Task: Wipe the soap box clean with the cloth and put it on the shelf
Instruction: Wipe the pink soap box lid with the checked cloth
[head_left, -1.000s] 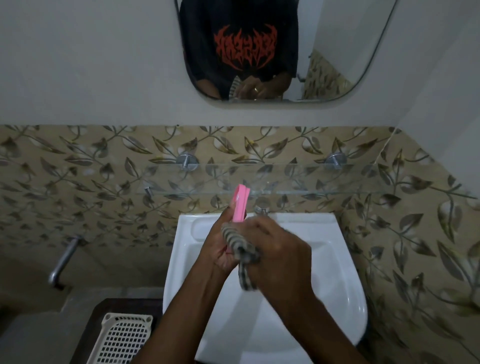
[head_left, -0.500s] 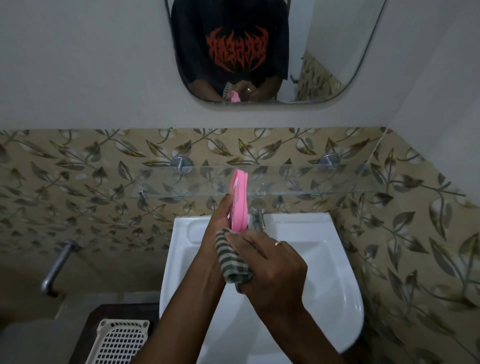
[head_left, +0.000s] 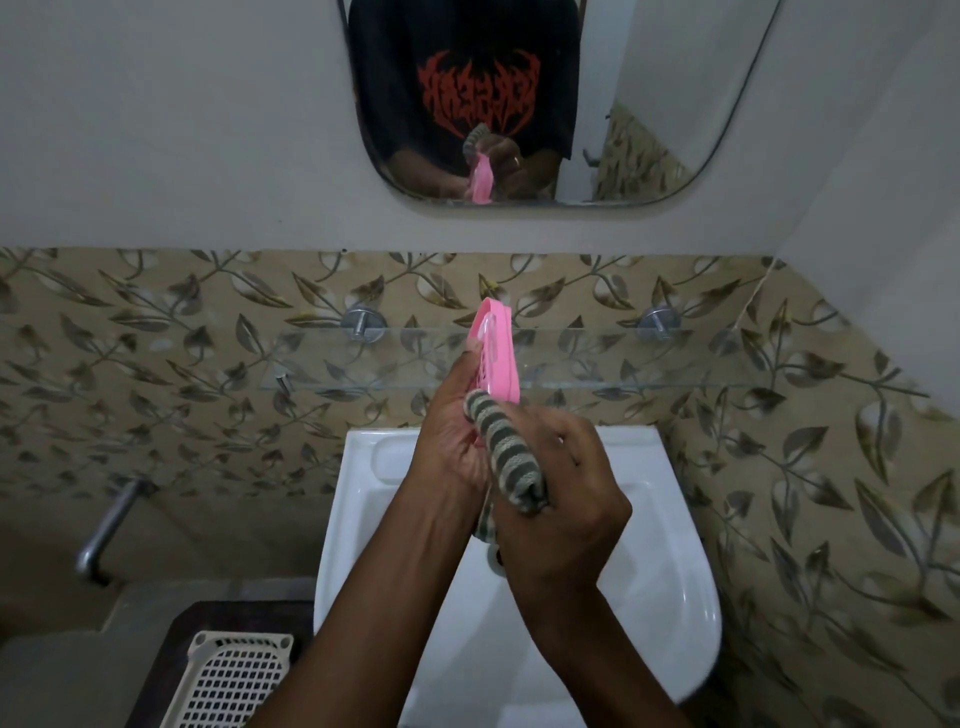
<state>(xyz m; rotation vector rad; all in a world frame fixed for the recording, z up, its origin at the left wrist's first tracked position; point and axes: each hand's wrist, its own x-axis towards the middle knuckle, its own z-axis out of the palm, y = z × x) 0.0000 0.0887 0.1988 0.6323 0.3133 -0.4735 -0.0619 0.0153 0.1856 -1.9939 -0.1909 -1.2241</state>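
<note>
left hand (head_left: 457, 436) gripping pink soap box (head_left: 496, 353), right hand (head_left: 561, 499) clutching striped cloth (head_left: 506, 452)

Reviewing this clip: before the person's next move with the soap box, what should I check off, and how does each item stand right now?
1. Left hand grips the pink soap box: ok, held on edge above the washbasin.
2. Right hand grips the striped cloth: ok, the cloth touches the box's lower end.
3. Box wiped clean: cannot tell; its lower part is hidden by the cloth and hands.
4. Glass shelf in view for placing: ok, on the wall just behind the box.
5. Box on the shelf: not ok, not yet placed.
</note>
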